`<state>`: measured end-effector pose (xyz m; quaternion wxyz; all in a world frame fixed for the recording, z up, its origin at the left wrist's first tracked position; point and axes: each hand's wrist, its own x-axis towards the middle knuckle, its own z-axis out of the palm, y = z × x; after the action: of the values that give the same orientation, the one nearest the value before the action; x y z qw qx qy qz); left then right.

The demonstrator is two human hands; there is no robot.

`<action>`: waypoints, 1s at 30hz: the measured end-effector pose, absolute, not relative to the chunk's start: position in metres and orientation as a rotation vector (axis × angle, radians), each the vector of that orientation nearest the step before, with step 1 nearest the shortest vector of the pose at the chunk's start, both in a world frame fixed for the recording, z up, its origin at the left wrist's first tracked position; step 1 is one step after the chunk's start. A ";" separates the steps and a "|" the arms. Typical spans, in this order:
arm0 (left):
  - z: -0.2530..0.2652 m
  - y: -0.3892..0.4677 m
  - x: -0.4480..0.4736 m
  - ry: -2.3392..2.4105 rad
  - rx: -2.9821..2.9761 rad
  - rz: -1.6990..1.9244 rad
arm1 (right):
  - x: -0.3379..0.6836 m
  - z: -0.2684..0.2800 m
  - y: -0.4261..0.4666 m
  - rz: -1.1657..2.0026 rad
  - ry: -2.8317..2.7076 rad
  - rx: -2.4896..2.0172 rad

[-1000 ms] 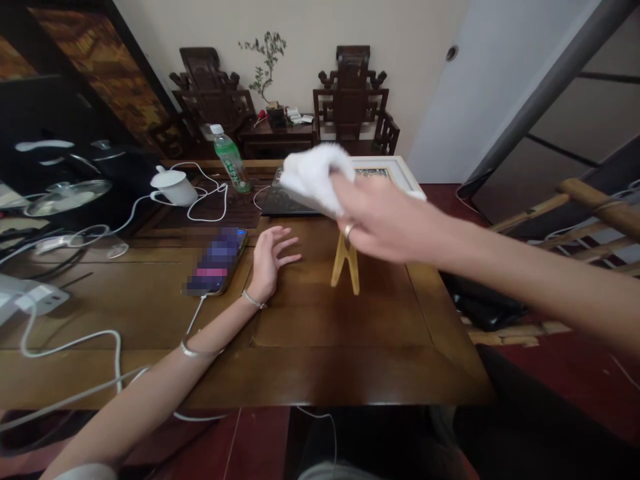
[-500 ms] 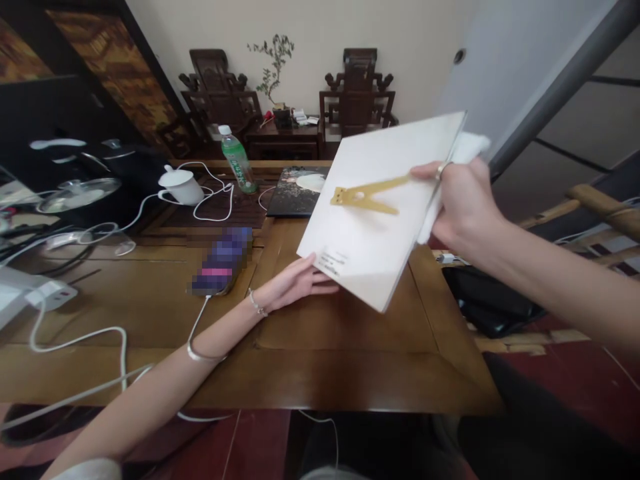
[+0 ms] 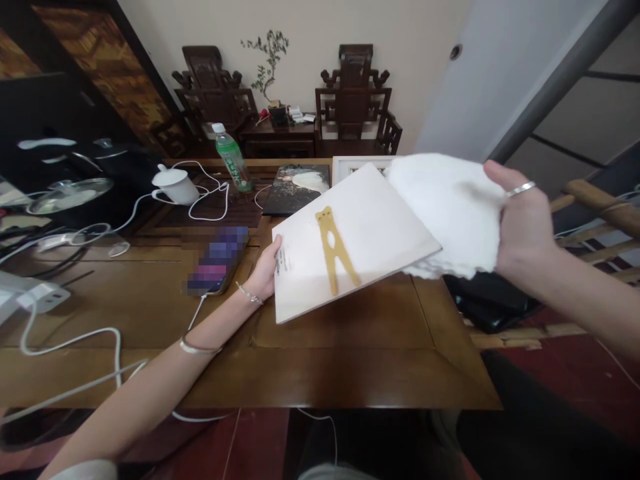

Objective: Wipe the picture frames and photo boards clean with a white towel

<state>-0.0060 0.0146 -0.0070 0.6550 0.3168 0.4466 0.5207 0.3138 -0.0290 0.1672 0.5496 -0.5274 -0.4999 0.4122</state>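
Observation:
A white panel (image 3: 380, 233) with a gold easel stand (image 3: 330, 250) on its back, like a photo frame seen from behind, is tilted above the wooden table. My left hand (image 3: 265, 270) grips its left edge, thumb on the near face and the other fingers hidden behind. Beyond the panel's right end, my right hand (image 3: 525, 223) holds a white cloth (image 3: 450, 210) spread out, with the thumb on top. The cloth lies close against the panel's upper right edge; whether they touch I cannot tell.
On the wooden table (image 3: 350, 373) are a phone (image 3: 220, 260) on a cable, a lidded white cup (image 3: 175, 185), a green bottle (image 3: 233, 160), a dark picture panel (image 3: 295, 190) and a white frame (image 3: 355, 165). White cables (image 3: 117, 347) cross the left side. Carved chairs (image 3: 354, 100) stand behind.
The panel has turned and come lower, its stand now pointing down. My right hand has left the panel and moved right with the cloth, now spread wide. The white frame behind has come into view.

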 end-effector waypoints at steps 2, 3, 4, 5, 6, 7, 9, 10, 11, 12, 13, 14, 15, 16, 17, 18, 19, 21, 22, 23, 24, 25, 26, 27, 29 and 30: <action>-0.007 0.018 -0.008 1.074 0.685 1.251 | 0.326 0.172 -0.020 0.921 -1.112 -1.222; -0.007 0.019 -0.008 1.106 0.679 1.284 | 0.331 0.174 -0.015 0.852 -1.099 -1.199; -0.006 0.020 -0.009 1.133 0.681 1.313 | 0.336 0.175 -0.012 0.754 -1.119 -1.178; -0.005 0.021 -0.009 1.154 0.687 1.335 | 0.341 0.175 -0.010 0.630 -1.174 -1.168; -0.004 0.021 -0.008 1.168 0.697 1.351 | 0.344 0.172 -0.008 0.481 -1.254 -1.173; -0.002 0.021 -0.008 1.177 0.709 1.360 | 0.347 0.169 -0.008 0.325 -1.361 -1.197; 0.001 0.018 -0.006 1.183 0.730 1.365 | 0.350 0.157 -0.009 0.030 -1.680 -1.272; 0.003 0.017 -0.005 1.184 0.738 1.360 | 0.350 0.149 -0.011 -0.104 -1.872 -1.286; 0.006 0.015 -0.004 1.186 0.742 1.352 | 0.349 0.140 -0.013 -0.216 -2.073 -1.265; 0.008 0.013 -0.003 1.189 0.744 1.341 | 0.346 0.131 -0.016 -0.300 -2.266 -1.202; 0.010 0.012 -0.002 1.196 0.744 1.329 | 0.343 0.123 -0.019 -0.358 -2.435 -1.110; 0.012 0.010 -0.001 1.202 0.744 1.315 | 0.339 0.114 -0.023 -0.404 -2.553 -1.007; 0.013 0.009 0.000 1.208 0.744 1.304 | 0.334 0.107 -0.027 -0.442 -2.627 -0.916; 0.014 0.009 0.000 1.212 0.746 1.295 | 0.330 0.101 -0.031 -0.474 -2.675 -0.849; 0.015 0.008 0.000 1.214 0.748 1.287 | 0.325 0.096 -0.034 -0.502 -2.706 -0.801; 0.016 0.008 0.000 1.216 0.750 1.278 | 0.321 0.092 -0.038 -0.516 -2.732 -0.770; 0.016 0.008 0.000 1.218 0.753 1.270 | 0.318 0.089 -0.041 -0.509 -2.757 -0.754; 0.016 0.008 0.000 1.217 0.767 1.253 | 0.311 0.086 -0.045 -0.427 -2.780 -0.752; 0.016 0.008 0.000 1.212 0.777 1.245 | 0.309 0.087 -0.046 -0.363 -2.768 -0.785; 0.016 0.008 0.000 1.205 0.788 1.238 | 0.307 0.088 -0.047 -0.297 -2.741 -0.847; 0.015 0.008 0.000 1.197 0.799 1.231 | 0.305 0.090 -0.047 -0.231 -2.701 -0.930; 0.015 0.008 0.000 1.193 0.806 1.226 | 0.304 0.092 -0.046 -0.170 -2.646 -1.018; 0.015 0.008 0.000 1.193 0.811 1.223 | 0.304 0.096 -0.044 -0.112 -2.581 -1.104; 0.014 0.008 -0.001 1.196 0.813 1.222 | 0.304 0.099 -0.042 -0.050 -2.510 -1.183; 0.013 0.009 -0.001 1.210 0.814 1.214 | 0.307 0.107 -0.037 0.085 -2.327 -1.318; 0.013 0.009 -0.001 1.219 0.813 1.206 | 0.309 0.110 -0.034 0.157 -2.220 -1.377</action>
<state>-0.0014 0.0087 0.0127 0.5827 0.3481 0.5222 0.5163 0.3087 -0.0344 0.1097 0.2591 -0.5082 -0.8193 0.0579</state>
